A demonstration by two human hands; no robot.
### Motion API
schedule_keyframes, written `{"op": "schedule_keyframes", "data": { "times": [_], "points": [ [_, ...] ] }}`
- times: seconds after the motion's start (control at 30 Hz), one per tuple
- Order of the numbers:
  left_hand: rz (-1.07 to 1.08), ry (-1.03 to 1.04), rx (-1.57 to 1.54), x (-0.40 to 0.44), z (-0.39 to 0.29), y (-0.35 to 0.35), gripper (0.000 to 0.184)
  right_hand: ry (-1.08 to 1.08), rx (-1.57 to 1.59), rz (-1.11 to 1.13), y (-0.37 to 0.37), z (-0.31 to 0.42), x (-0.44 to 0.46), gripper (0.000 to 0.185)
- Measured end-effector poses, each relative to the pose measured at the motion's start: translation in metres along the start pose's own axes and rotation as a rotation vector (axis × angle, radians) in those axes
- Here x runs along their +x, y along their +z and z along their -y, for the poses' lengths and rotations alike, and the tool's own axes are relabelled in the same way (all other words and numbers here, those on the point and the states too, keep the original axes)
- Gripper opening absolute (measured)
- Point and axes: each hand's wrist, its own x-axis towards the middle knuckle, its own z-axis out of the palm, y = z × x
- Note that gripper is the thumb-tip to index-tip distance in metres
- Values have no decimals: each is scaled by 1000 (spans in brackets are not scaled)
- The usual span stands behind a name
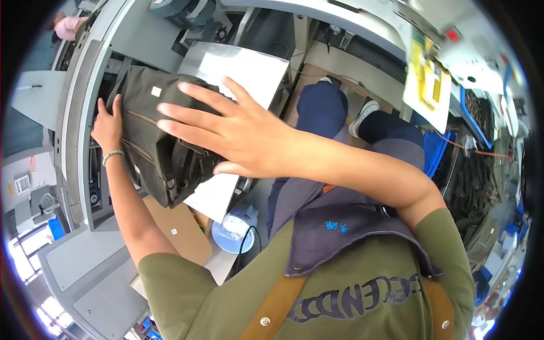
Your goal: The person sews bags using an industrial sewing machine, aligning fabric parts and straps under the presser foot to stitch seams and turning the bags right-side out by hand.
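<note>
A dark olive bag (139, 136) with zips and small pale labels lies on a white work surface (249, 65) at the upper left. At the bag's left edge is my left hand (107, 127), a beaded bracelet on its wrist, with thumb and a finger apart; its other fingers are partly hidden. My right hand (238, 130) is spread wide over the bag's right part, palm down, hiding some of its straps. Whether the right palm touches the fabric cannot be made out.
Below the surface are a light blue bucket (232, 232) and a brown board (178, 226). A motor (184, 10) sits at the top. Yellow pieces (432, 85) lie at the upper right, near piled dark bags (484, 187). A person in pink (68, 27) is far left.
</note>
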Motion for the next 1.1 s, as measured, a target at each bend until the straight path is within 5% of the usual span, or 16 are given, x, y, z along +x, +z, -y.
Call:
{"op": "schedule_keyframes", "data": {
  "times": [0.13,0.17,0.27,0.37,0.47,0.9,1.1],
  "points": [
    [-28,1,-183,-18,5,21,79,-92,-42,101,89,-24,36,107],
    [-25,-16,-225,-19,8,28,78,-135,-11,20,103,-29,31,81],
    [16,-86,-287,-16,24,49,77,-203,-51,-177,136,-30,47,47],
    [47,-112,-322,0,37,76,79,-205,-23,-126,158,-40,65,58],
    [173,-124,-253,23,36,91,84,-113,106,-53,168,-60,77,91],
    [-21,-124,-238,-21,26,66,80,-147,70,-114,166,-43,23,87],
    [490,76,-552,48,99,91,104,-146,11,-58,124,-21,44,76]
  ]
}}
